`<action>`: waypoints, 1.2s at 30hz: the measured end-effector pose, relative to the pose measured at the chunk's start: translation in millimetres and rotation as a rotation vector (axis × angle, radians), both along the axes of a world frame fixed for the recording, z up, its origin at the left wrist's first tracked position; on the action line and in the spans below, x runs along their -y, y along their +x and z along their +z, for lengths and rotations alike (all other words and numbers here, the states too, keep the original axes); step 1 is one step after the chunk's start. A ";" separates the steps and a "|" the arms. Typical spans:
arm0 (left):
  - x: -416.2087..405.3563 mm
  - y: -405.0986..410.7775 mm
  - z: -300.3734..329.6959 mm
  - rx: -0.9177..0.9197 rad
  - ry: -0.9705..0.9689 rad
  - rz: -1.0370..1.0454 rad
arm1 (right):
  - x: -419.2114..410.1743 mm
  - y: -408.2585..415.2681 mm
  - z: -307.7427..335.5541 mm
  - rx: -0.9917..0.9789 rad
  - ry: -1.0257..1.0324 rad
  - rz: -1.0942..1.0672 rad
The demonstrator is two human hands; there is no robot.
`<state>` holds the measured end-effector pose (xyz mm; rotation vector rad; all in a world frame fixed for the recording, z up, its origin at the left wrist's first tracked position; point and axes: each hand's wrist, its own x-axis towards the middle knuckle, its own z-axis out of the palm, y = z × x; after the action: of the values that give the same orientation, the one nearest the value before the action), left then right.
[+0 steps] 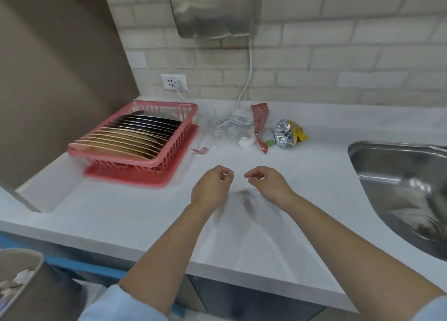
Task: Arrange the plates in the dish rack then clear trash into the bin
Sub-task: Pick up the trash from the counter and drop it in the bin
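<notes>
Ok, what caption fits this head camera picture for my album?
Plates fill the pink rack; trash waits; both hands hover.

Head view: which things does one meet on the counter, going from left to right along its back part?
Pink dish rack with plates → pink scrap → clear plastic bag → red wrapper → foil wrapper → steel sink.
</notes>
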<state>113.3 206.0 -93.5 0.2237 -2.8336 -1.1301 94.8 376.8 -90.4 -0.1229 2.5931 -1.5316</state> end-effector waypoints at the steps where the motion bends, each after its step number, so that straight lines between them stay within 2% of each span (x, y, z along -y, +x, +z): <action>1: -5.8 -8.9 -0.2 0.000 0.000 -0.015 | -7.2 -6.4 -0.7 -0.001 0.004 -0.024; 12: -43.5 -124.3 -21.1 -0.012 -0.020 -0.167 | -58.8 -89.7 -14.7 -0.005 0.025 -0.293; 17: -52.9 -176.6 -35.8 -0.008 -0.110 -0.213 | -71.2 -130.6 -24.7 0.014 0.036 -0.356; 21: -53.9 -206.4 -49.3 -0.010 -0.292 -0.282 | -69.7 -158.1 -39.4 0.000 0.059 -0.346; 26: -51.0 -224.9 -64.3 -0.033 -0.451 -0.357 | -51.0 -181.8 -49.3 -0.099 0.202 -0.266; 30: -50.4 -230.7 -69.5 -0.044 -0.488 -0.330 | -34.4 -193.3 -52.9 -0.175 0.241 -0.261; 36: -47.8 -230.8 -72.0 -0.073 -0.428 -0.267 | -26.9 -205.2 -57.5 -0.108 0.443 -0.248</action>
<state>-117.5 253.8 -165.5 -0.2257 -3.0090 -0.5183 -110.5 403.6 -147.9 0.1692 3.0558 -0.9907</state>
